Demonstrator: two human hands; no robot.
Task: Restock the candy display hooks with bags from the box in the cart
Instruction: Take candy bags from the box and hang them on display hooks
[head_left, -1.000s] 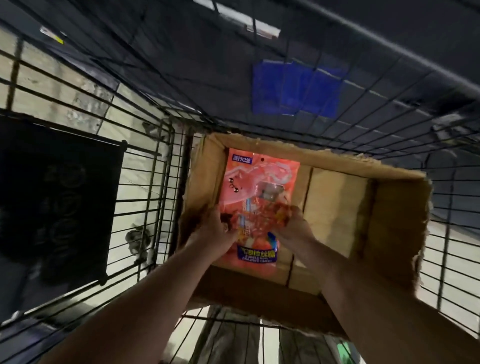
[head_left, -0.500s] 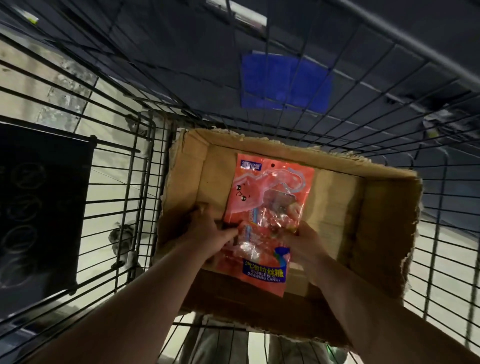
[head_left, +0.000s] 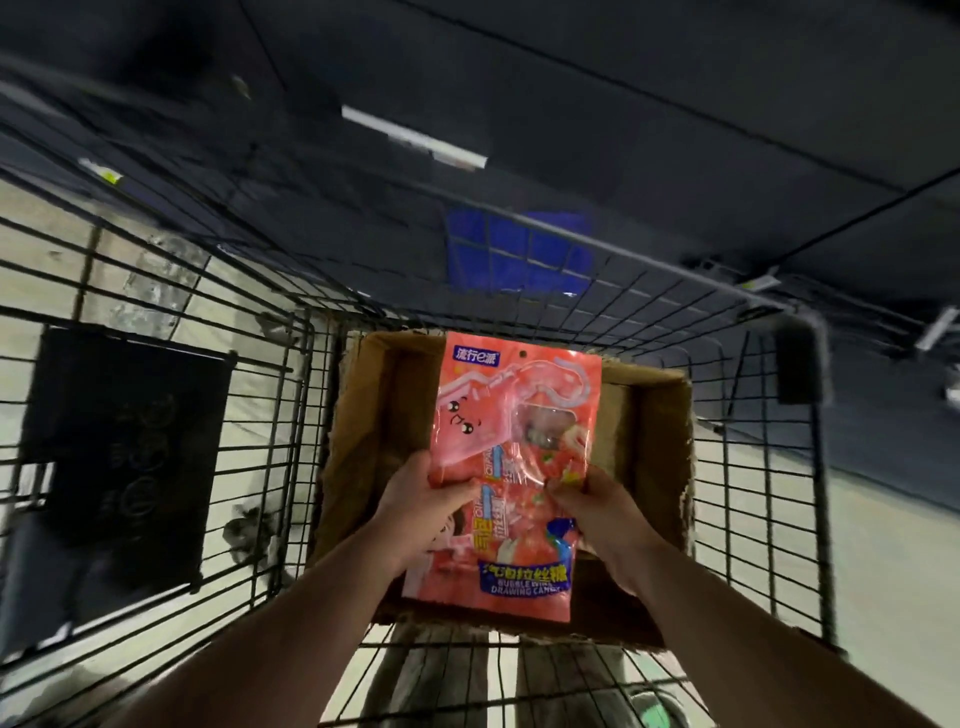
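1. Your left hand (head_left: 423, 501) pinches the candy bag (head_left: 511, 467) by its left edge.
2. Your right hand (head_left: 597, 506) pinches its right edge.
3. Under your grip sits the open cardboard box (head_left: 652, 441) in the wire cart (head_left: 753, 467).

The box (head_left: 654, 426) sat in the cart (head_left: 260, 415), and the candy bags (head_left: 519, 415) were above the box, with the left hand (head_left: 421, 499) holding their left edge, the right hand (head_left: 597, 509) holding their right edge, and a flat panel (head_left: 124, 441) on the cart's left side.
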